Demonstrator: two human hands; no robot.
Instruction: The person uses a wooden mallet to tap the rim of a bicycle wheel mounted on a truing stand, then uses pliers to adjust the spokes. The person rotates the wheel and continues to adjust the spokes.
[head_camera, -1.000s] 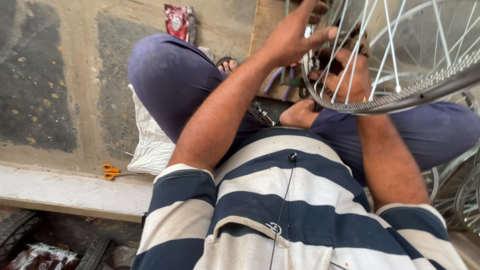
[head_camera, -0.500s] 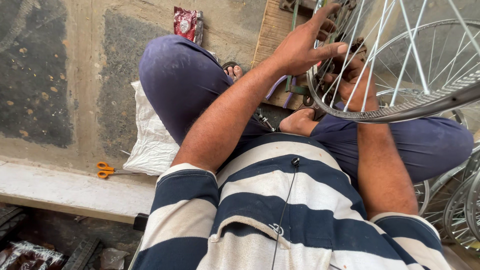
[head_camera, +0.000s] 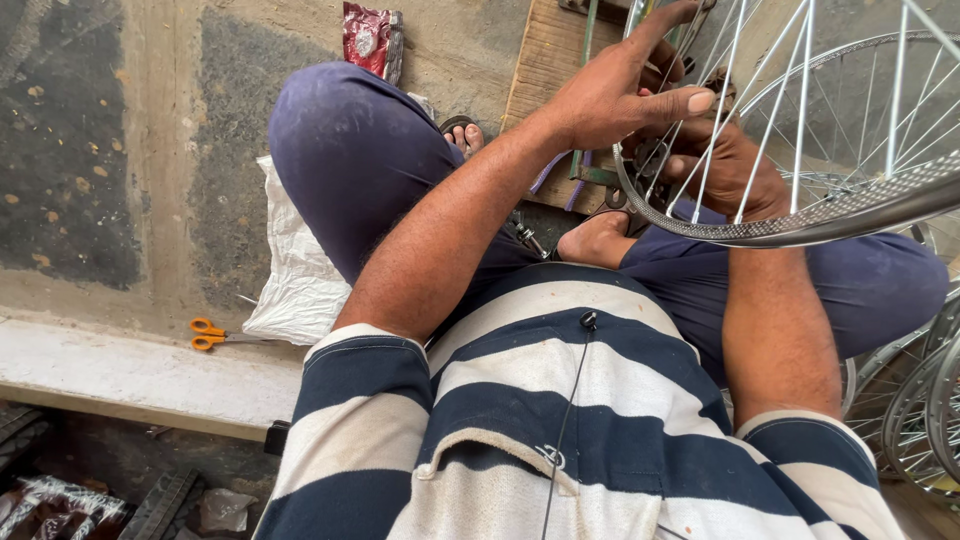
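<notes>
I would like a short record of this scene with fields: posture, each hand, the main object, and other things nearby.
posture: seated cross-legged on a white sack, looking down
left hand: fingers spread among the spokes of the bicycle wheel
right hand: inside the wheel, behind the spokes; whether it grips anything cannot be told
main object: the wheel, metal rim, thin spokes
floor: orange-handled scissors; red packet; wooden board
right edge: more wheel rims

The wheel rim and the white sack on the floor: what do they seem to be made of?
The wheel rim looks like bright, shiny metal with thin metal spokes. The white sack seems to be woven plastic, judging by its crinkled, matte surface.
</notes>
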